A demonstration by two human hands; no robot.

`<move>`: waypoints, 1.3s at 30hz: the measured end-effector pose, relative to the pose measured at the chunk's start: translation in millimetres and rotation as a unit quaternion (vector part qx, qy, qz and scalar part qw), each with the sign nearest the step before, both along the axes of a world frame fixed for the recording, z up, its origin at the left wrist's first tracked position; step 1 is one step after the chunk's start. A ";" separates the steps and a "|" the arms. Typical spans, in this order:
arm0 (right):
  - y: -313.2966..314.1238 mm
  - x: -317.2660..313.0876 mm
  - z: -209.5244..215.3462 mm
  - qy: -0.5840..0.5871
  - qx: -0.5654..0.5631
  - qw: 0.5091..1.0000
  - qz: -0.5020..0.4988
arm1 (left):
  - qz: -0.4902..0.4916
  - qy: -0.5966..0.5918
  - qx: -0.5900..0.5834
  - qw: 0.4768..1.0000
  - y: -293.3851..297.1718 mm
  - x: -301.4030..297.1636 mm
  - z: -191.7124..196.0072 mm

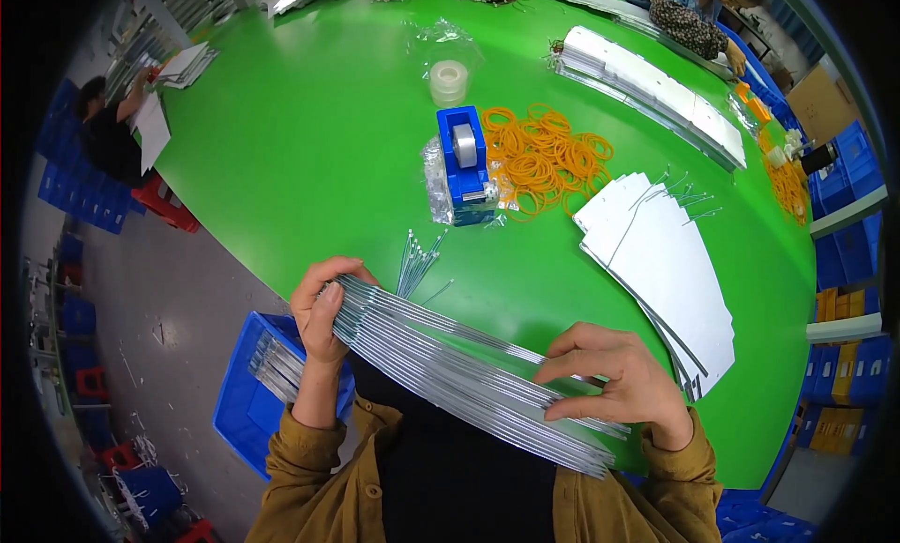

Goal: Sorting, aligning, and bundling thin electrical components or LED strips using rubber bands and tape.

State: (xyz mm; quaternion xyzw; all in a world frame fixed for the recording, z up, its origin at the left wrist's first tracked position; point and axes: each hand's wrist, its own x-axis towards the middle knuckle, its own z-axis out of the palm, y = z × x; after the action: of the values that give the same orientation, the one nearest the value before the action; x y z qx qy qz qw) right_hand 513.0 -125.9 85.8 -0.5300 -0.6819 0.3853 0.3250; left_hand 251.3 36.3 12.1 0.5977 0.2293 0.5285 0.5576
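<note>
We hold a stack [469,374] of flat silvery bags edge-up at the counter's [309,140] near edge, so their edges line up. Our left hand [319,313] clamps the stack's far end, its grip pressed around it; our right hand [614,384] pinches the top edges. A tape dispenser [466,163] and rubber bands [544,159] lie mid-counter, within reach.

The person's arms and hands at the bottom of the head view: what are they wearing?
Both hands are bare: the left hand and the right hand show no gloves, rings or watch. Each forearm is covered by a long mustard-brown sleeve of soft woven cloth, loosely creased, ending in a plain cuff at the wrist. The sleeves belong to an open jacket over a dark top.
</note>
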 end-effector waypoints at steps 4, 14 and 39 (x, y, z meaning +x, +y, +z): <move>-0.4 1.6 0.1 -0.002 0.003 1.000 -0.001 | -0.005 -0.013 -0.009 1.000 -0.1 0.8 -1.7; -2.1 5.1 -0.1 -0.005 -0.008 1.000 -0.003 | -0.008 -0.008 -0.021 1.000 -2.3 1.5 -1.6; 8.6 2.1 14.6 -0.005 0.007 1.000 0.022 | -0.005 -0.034 -0.016 0.999 -3.1 -2.5 18.0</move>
State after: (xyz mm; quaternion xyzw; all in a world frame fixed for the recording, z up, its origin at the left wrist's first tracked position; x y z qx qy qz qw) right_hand 515.2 -117.2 100.5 -0.5144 -0.6974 0.3853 0.3170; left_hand 248.8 33.2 30.1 0.5715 0.2152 0.5421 0.5772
